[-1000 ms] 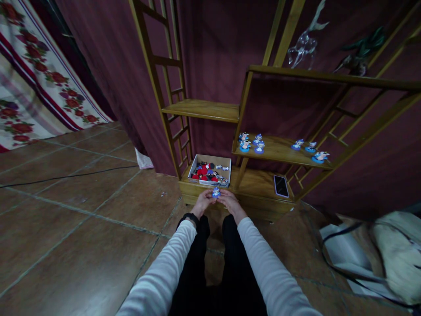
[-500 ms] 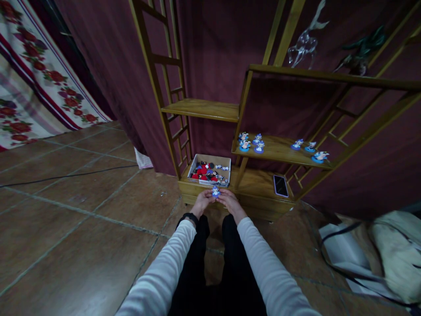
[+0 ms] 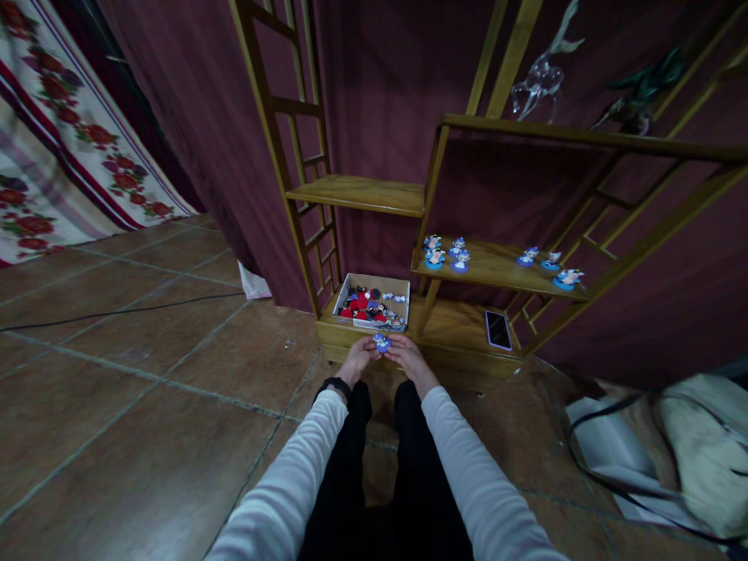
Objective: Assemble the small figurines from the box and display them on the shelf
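Between my two hands is a small purple-and-white figurine (image 3: 382, 343) on a round purple base. My left hand (image 3: 358, 358) pinches it from the left, and my right hand (image 3: 407, 355) grips its right side. Just beyond them, an open cardboard box (image 3: 374, 280) holds a jumble of red, black and white figurines. Several similar figurines stand on the middle shelf (image 3: 496, 267) to the right: a purple figurine (image 3: 460, 261) and others in a left cluster, and a blue-based figurine (image 3: 566, 279) with two more near the right end.
A phone (image 3: 499, 329) lies on the low shelf at right. Above, a clear glass deer (image 3: 541, 82) and a dark green ornament (image 3: 643, 89) stand on the upper shelf. A pale bag (image 3: 701, 452) with a dark strap rests on the floor at right; a black cable (image 3: 122, 313) crosses the tiles at left.
The figurine has tipped and turned between my fingers, from upright to tilted. Both hands stay almost in the same place; the shelves and box look unchanged.
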The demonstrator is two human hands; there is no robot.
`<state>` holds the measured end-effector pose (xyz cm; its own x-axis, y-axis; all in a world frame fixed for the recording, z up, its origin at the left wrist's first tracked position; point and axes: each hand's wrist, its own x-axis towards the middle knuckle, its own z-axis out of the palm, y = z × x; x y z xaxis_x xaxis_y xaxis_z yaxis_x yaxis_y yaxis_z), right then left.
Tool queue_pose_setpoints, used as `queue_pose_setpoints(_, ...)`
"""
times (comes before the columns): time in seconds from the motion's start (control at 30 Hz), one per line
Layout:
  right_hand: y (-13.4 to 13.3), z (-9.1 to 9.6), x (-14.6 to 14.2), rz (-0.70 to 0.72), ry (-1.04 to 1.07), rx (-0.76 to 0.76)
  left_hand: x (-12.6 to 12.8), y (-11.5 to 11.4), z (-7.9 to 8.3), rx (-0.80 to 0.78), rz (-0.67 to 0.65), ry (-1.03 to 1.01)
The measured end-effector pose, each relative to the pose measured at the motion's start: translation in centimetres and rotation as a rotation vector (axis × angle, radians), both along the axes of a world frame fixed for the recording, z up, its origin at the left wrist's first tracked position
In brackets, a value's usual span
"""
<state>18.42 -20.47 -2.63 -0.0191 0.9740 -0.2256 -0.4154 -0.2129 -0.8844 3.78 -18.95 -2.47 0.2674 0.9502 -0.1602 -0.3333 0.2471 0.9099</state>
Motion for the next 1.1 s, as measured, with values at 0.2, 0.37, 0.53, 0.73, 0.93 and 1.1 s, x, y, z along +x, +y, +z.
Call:
queue_pose_setpoints(0.2, 0.0, 0.2, 0.1, 0.012, -0.014, 0.004, -0.1, 0.0, 0.3, -0.051, 0.047, -0.003)
queue_pose_setpoints(0.37, -0.1, 0.3, 0.0, -0.005, -0.013, -0.019, -0.1, -0.1, 0.6, -0.049, 0.050, 0.030)
queue_pose_setpoints(0.53, -0.2, 0.3, 0.0, -0.044, -0.009, -0.052, -0.1, -0.4, 1.0, -0.029, 0.023, 0.086)
queue_pose_setpoints(0.73, -0.3, 0.3, -0.1, -0.081, -0.003, -0.068, 0.1, -0.6, 1.4, 0.031, 0.007, 0.127)
queue_pose_setpoints(0.93, -0.3, 0.3, -0.2, -0.094, 0.027, -0.069, 0.1, -0.4, 1.0, 0.026, 0.013, 0.083)
queue_pose_setpoints(1.1, -0.4, 0.8, -0.2, -0.055, 0.030, -0.024, 0.0, 0.0, 0.4, -0.028, 0.009, -0.004)
